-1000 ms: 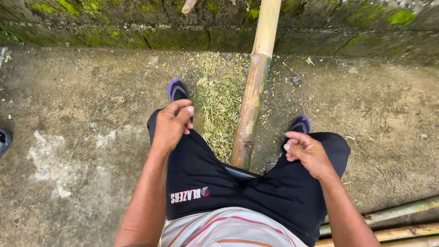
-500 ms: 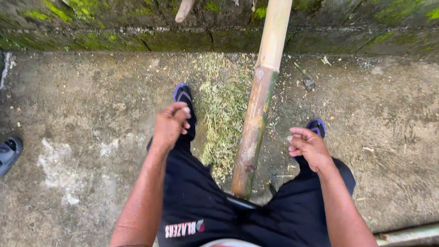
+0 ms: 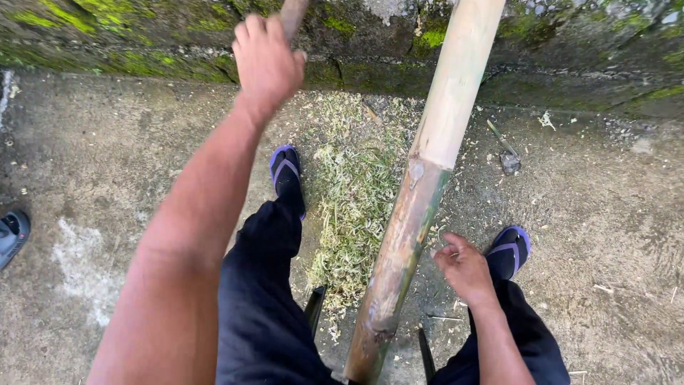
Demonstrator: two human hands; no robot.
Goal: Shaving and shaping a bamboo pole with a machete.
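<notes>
A: What is held by the left hand?

B: A slim wooden handle is being reached at the top of the view. The fingers are seen from the back, curled toward it, but whether they are clenched on it cannot be told, since the palm side is hidden and most of the handle is cut off by the frame edge

A: And the right hand?

B: It is kept low, just beside the bamboo pole, with the fingers loosely bent and nothing grasped. No contact with the pole can be made out

A: Where is the pole placed?

B: It is laid at a slant between the legs, its lower end near the dark seat frame and its upper end carried up over the mossy stone wall. That slant looks chosen so that the stem is propped and steadied by wall and seat while the surface is worked from above. The lower part is brownish green, the upper part pale, as if already stripped

A: What else is seen around it?

B: A heap of greenish shavings is spread on the concrete floor just left of the pole, between the two purple sandals, which are set well apart on either side. A dark shoe is seen at the far left edge
</notes>
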